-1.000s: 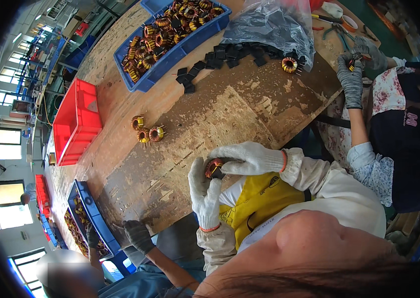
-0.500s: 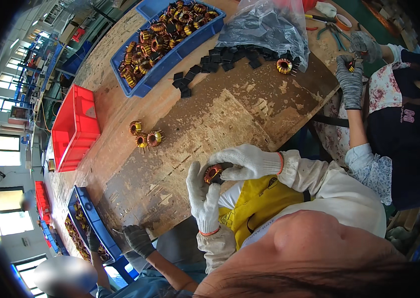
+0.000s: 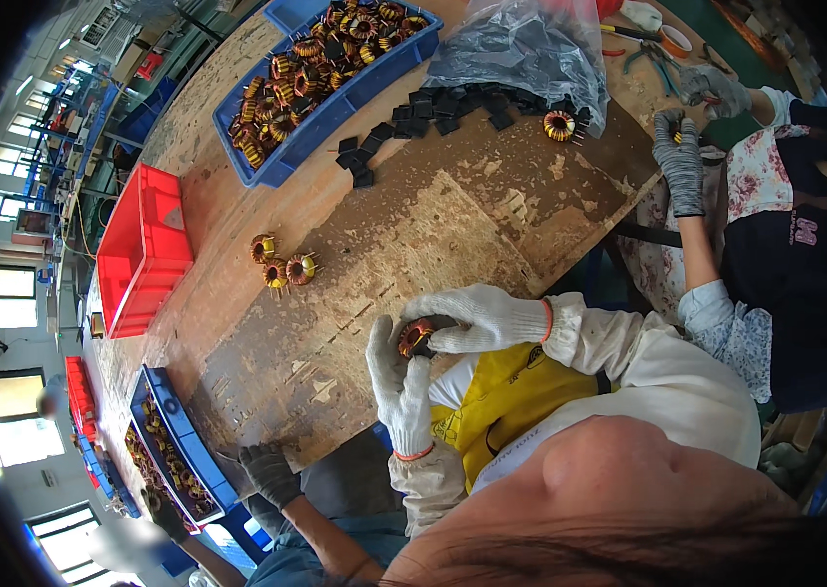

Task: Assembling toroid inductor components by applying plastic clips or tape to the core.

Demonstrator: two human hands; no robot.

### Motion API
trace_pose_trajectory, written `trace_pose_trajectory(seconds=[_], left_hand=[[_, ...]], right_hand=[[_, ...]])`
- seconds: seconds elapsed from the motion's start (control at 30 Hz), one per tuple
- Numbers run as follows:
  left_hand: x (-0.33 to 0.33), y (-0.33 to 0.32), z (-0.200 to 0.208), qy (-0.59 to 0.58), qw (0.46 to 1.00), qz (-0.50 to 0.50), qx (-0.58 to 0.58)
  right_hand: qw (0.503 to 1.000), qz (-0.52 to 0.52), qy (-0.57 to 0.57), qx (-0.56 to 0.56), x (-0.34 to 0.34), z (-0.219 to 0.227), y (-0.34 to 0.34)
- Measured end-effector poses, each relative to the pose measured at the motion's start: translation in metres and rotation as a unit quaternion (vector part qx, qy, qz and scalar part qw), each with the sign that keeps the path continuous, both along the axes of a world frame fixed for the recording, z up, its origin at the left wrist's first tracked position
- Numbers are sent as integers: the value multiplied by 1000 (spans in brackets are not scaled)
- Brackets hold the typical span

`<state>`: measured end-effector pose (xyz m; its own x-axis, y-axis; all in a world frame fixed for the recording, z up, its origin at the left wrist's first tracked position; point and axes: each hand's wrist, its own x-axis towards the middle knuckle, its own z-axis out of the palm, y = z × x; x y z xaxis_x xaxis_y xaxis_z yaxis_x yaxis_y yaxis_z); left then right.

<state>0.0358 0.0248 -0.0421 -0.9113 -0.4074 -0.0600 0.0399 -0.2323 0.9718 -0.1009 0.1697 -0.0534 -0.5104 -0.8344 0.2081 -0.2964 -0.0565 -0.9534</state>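
While you work at the near edge of the worn wooden bench (image 3: 413, 235), a toroidal coil (image 3: 415, 338) sits pinched between your two gloved hands. It is a small ring wound in copper-orange wire with a dark core; its underside is hidden by your fingers.

Your left hand (image 3: 399, 386), in a white knit glove with an orange cuff band, stands upright beneath the coil, fingertips closed on its lower left side. Your right hand (image 3: 482, 318), same glove, reaches across from the right, thumb and forefinger gripping the coil's upper right. Both wrists bend inward over your yellow apron (image 3: 501, 411).

Beyond your left hand, well apart on the bench, three more coils (image 3: 284, 266) lie close together in a loose cluster. Further out from your right hand, a scatter of small black square pieces (image 3: 433, 108) trails from a crumpled clear plastic bag (image 3: 521, 49), with one lone coil (image 3: 559, 124) at the bag's edge. A blue tray (image 3: 267, 161) heaped with coils lies past those. A red tray (image 3: 144, 249) stands off to your left; another blue tray (image 3: 174, 440) of coils sits below it.

To your right, another person's grey-gloved hand (image 3: 679, 157) works at the bench edge. Below your left hand, a dark-gloved hand (image 3: 271, 474) of a third person rests by the bench.
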Motion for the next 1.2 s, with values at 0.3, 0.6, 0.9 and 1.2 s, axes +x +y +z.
trace_pose_trajectory(seconds=[0.3,0.6,0.9,1.2], left_hand=[[3,-2,2,-13,1000,-4,-20],[4,-6,0,-2,1000,-17,-15],[7,-9,3,-52,996,5,-77],[6,-5,4,22,999,-31,8]], right_hand=[[999,-13,-27,37,4,12,0],[997,-11,-63,40,7,11,-2],[990,19,-118,69,9,9,-3],[897,51,-439,10,5,2,-7]])
